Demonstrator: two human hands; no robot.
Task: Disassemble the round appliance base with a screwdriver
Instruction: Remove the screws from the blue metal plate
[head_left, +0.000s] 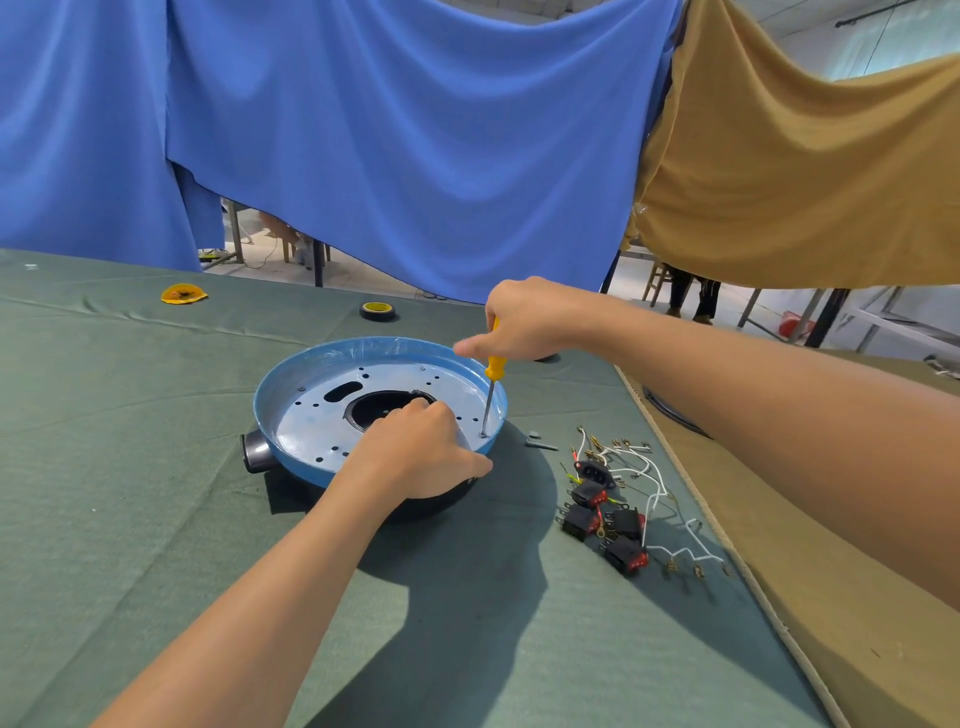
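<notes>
The round appliance base (317, 410) lies on the green cloth, a blue-rimmed dish with a pale perforated plate and a dark round opening in its middle. A black stub sticks out at its left side. My left hand (421, 452) grips the near right rim, fingers inside the dish. My right hand (524, 322) is closed on the yellow handle of a screwdriver (491, 384), held nearly upright. Its metal tip rests on a screw (483, 435) at the plate's right edge.
Several black and red switches with white wires (618, 514) lie right of the base, with small grey parts (537, 441) beside it. A black tape roll (377, 310) and a yellow disc (183, 294) sit farther back. Blue and tan curtains hang behind the table.
</notes>
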